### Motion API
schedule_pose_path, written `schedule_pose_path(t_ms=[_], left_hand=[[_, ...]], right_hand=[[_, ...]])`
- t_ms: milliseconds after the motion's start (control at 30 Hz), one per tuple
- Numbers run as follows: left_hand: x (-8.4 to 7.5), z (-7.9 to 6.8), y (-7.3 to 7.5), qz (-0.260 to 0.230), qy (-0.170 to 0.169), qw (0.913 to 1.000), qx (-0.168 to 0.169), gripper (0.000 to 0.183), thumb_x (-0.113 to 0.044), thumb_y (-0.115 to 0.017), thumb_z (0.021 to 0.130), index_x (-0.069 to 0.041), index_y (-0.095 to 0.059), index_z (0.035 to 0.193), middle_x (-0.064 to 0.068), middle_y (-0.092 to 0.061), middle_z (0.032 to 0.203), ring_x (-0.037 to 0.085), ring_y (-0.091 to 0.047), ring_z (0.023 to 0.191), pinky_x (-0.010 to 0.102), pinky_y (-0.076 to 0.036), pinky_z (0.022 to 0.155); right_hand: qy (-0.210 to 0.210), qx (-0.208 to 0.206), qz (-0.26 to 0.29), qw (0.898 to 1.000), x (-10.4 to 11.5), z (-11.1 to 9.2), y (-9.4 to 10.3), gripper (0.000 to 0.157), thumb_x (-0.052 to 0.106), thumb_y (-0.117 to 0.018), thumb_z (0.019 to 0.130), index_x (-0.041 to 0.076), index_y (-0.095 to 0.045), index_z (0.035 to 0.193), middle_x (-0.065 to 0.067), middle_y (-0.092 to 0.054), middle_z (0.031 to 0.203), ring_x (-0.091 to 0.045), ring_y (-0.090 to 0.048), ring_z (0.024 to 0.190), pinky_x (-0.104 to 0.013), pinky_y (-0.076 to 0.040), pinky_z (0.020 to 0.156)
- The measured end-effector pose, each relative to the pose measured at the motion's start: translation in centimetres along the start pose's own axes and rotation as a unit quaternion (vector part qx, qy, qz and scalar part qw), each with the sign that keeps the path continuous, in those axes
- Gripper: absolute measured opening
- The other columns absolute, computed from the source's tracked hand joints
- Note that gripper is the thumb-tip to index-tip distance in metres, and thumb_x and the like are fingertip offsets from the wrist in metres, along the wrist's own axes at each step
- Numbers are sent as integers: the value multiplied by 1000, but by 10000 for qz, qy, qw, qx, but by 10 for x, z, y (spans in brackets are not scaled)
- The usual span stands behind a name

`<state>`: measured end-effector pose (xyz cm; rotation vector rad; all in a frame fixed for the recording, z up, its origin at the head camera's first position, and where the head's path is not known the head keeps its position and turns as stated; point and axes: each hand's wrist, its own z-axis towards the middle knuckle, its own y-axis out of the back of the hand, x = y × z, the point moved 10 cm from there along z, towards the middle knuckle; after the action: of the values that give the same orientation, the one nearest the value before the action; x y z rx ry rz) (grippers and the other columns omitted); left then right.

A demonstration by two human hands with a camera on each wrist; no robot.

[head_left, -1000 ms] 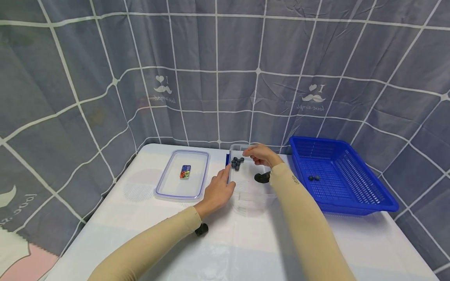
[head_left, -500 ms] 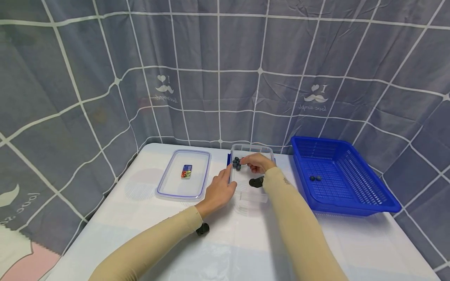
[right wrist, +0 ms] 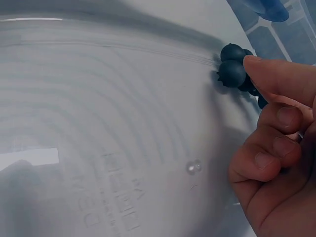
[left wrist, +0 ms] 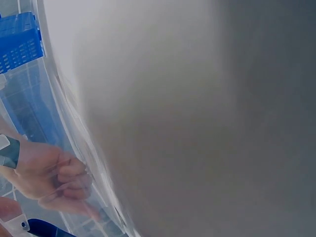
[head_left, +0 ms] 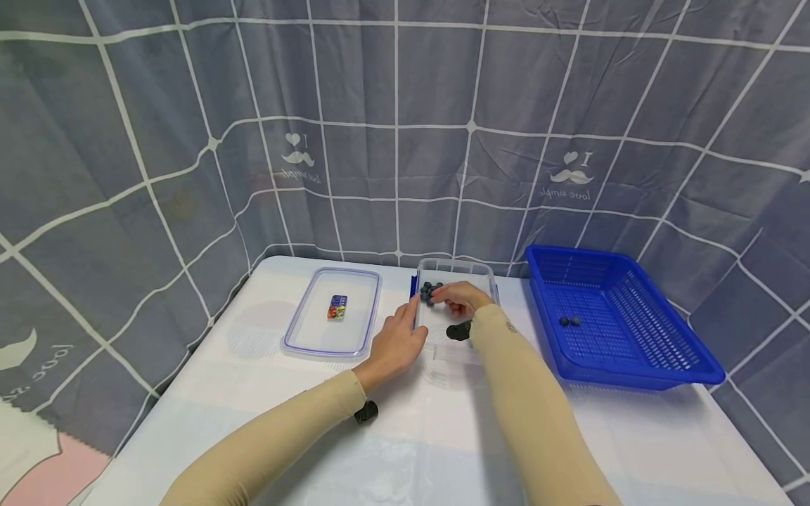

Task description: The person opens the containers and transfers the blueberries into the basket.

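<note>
A clear plastic food box (head_left: pixel 491 275) stands at the back middle of the table, a small cluster of blueberries (head_left: pixel 427 292) inside near its left wall. Fairly straight fingers of my left hand (head_left: pixel 395 343) rest along the box's left side, beside its blue latch (left wrist: pixel 47 228). My right hand (head_left: pixel 463 299) reaches into the box from the right. In the right wrist view, one outstretched finger (right wrist: pixel 281 79) touches the blueberries while the other fingers curl toward the palm. Whether it pinches a berry I cannot tell, since the far side is hidden.
To the left lies the clear lid (head_left: pixel 302 330) with a blue seal, a small colourful label (head_left: pixel 337 308) on it. A blue perforated basket (head_left: pixel 639 330) at the right holds two blueberries (head_left: pixel 569 321). A grey checked curtain (head_left: pixel 354 161) hangs behind the white table (head_left: pixel 411 450).
My right hand has moved left and down, from hovering beside the blueberries to touching the cluster. The left hand stays at the box's left side.
</note>
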<state>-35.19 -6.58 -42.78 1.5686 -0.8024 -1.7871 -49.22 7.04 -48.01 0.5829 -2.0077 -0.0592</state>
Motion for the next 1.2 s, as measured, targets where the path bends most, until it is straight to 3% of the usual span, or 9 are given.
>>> schedule_pose_path(t_ms=[267,533,1200], left_hand=[[1,0,-1,-57,-12,10000,18,69,-40,-40,98,-24,-20,163,4,-38,160,34,-47,136,55,-47,101],[0,0,0,-19,-28,10000,-32,69,-39,-40,98,-25,-21,163,4,-39,160,33,-47,136,54,-46,103],[0,1,0,-34,-49,9999,-85,69,-40,-41,97,-25,-22,162,4,-40,159,34,-48,135,55,-47,100]], right_hand=[[20,-141,-4,9999,-3,-4,-1,32,13,-73,91,8,-68,122,5,-36,56,-10,-31,51,-24,-31,50],[304,-238,-132,9992,1,-6,-3,30,10,-73,89,5,-69,119,6,-33,52,-9,-30,48,-23,-29,48],[466,-353,-643,9962,2,-2,-1,29,17,-75,89,7,-74,116,5,-37,51,-9,-33,46,-23,-30,46]])
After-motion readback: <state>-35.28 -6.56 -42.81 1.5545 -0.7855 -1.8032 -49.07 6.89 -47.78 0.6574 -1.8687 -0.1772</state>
